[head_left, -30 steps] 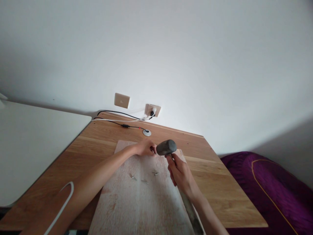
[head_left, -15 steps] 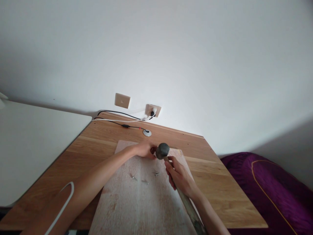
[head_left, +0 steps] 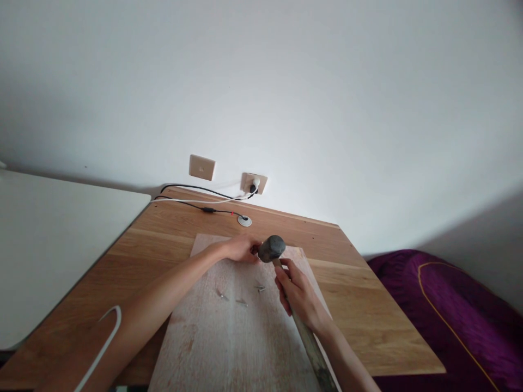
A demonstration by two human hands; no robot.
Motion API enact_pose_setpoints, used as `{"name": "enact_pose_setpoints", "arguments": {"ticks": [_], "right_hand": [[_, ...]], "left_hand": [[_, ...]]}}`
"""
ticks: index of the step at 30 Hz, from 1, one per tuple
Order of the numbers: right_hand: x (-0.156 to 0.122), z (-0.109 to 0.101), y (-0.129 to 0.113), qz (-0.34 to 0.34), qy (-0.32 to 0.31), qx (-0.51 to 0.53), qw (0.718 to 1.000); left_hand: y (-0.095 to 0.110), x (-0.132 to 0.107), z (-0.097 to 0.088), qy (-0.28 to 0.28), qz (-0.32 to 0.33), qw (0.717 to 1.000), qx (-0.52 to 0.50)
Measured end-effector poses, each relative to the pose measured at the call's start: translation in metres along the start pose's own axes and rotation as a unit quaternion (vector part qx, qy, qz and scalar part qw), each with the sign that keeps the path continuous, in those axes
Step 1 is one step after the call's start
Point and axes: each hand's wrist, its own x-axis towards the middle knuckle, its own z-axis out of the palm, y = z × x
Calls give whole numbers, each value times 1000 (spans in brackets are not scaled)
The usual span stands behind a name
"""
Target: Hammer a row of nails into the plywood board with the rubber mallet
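A mallet [head_left: 272, 249] with a dark head and a long wooden handle is gripped in my right hand [head_left: 297, 288], fingers wrapped round the handle just below the head. My left hand [head_left: 242, 249] rests at the far part of a pale wooden board [head_left: 212, 337], its fingers curled and closed beside the mallet head. What those fingers pinch, if anything, is hidden behind the head. Several small metal nails or screws [head_left: 242, 302] lie loose on the board, nearer to me than both hands.
The board lies on a wooden table [head_left: 368, 316]. Behind it are cables [head_left: 208, 209], a round cable grommet [head_left: 244, 221] and a wall socket [head_left: 254, 183]. A white panel [head_left: 61, 245] stands at the left, purple fabric [head_left: 449, 316] at the right.
The mallet head has tilted and turned slightly, its face now more towards my left hand. My left hand stays at the same place on the board. The view has shifted a little.
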Motion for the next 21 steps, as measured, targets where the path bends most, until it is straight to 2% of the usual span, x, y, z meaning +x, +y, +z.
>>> {"name": "enact_pose_setpoints", "arguments": {"ticks": [3,7,16,21], "right_hand": [[-2,1,-1,7,2,5,1000],[-3,2,-1,2,3,13,1000],[0,1,1,7,-18,2,1000],[-1,1,-2,9,-28,-22,999]], "left_hand": [[-1,0,1,17,4,1000,-18],[-1,0,1,11,-9,999,-41],[2,-1,0,10,-20,1000,-21],[2,-1,0,-1,-3,1000,-11]]}}
